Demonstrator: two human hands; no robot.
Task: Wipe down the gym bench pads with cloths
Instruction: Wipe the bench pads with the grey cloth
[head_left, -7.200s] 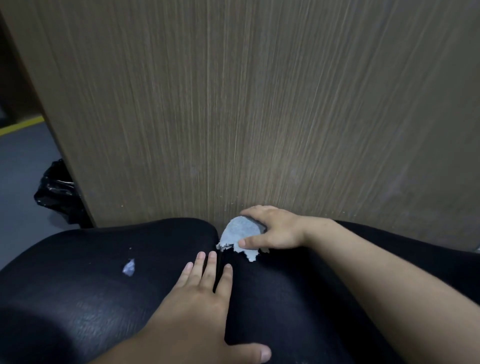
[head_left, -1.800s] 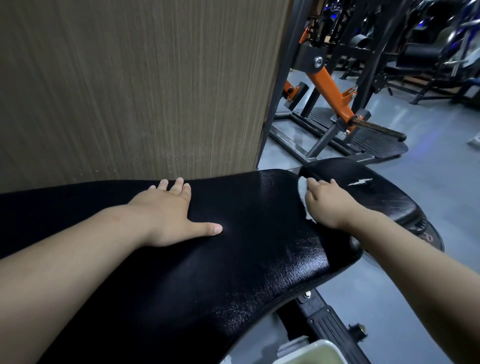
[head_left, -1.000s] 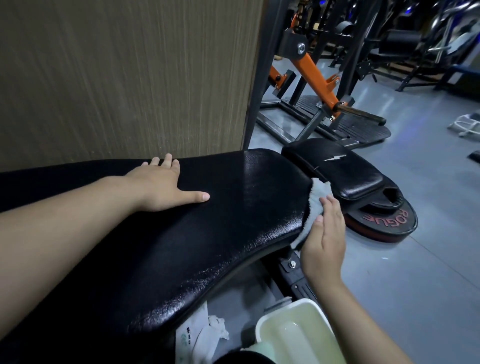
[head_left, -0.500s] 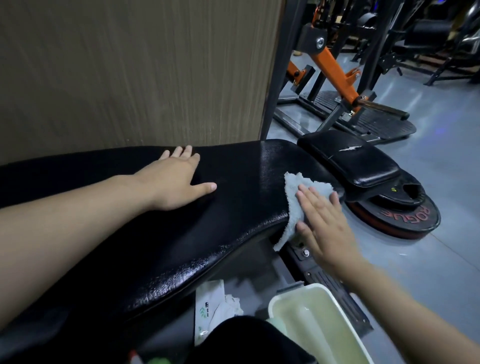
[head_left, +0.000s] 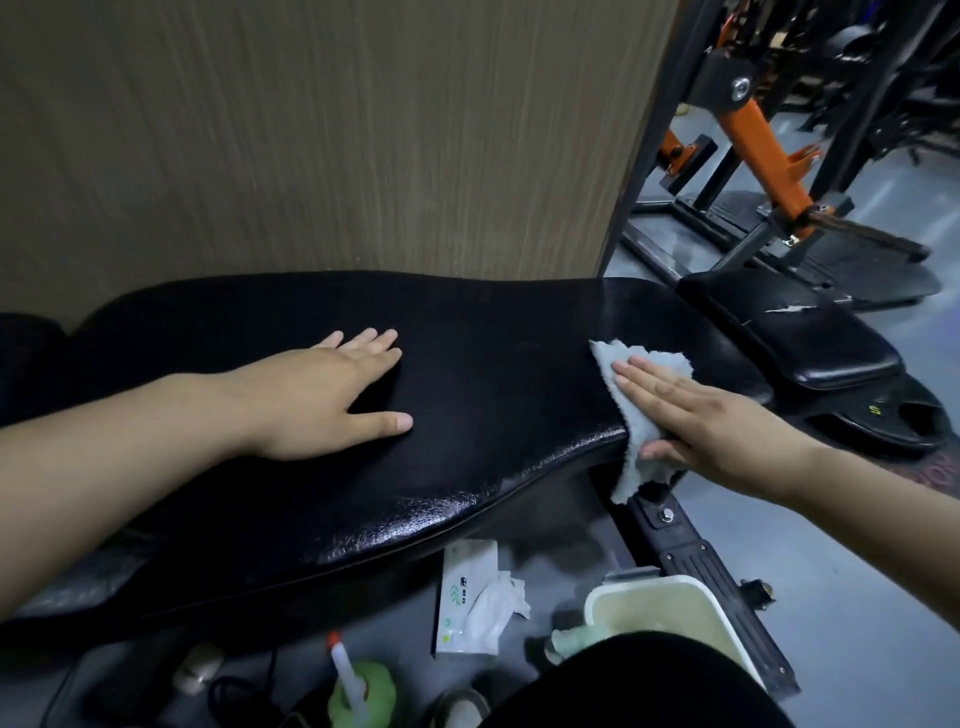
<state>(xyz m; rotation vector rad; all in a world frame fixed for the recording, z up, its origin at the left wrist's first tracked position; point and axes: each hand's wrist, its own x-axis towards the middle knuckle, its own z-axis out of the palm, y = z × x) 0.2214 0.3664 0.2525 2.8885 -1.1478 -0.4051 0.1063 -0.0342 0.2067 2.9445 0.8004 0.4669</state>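
A long black bench pad (head_left: 493, 415) runs across the view in front of a wood-grain wall. My left hand (head_left: 332, 395) rests flat on the pad's middle, fingers straight. My right hand (head_left: 696, 415) presses a light grey cloth (head_left: 636, 441) flat against the pad's right end. The cloth drapes over the pad's near edge and hangs down. A smaller black seat pad (head_left: 810, 338) with a torn white patch sits just beyond to the right.
On the floor below lie a tissue pack (head_left: 467, 597), a cream plastic tub (head_left: 670, 618) and a green spray bottle (head_left: 358, 691). A black weight plate (head_left: 893, 421) sits under the seat pad. An orange and black machine frame (head_left: 763, 150) stands at the back right.
My right hand with the cloth has slid a little further up onto the pad's right end. The view has shifted left and down, showing more floor items. My left hand stays flat.
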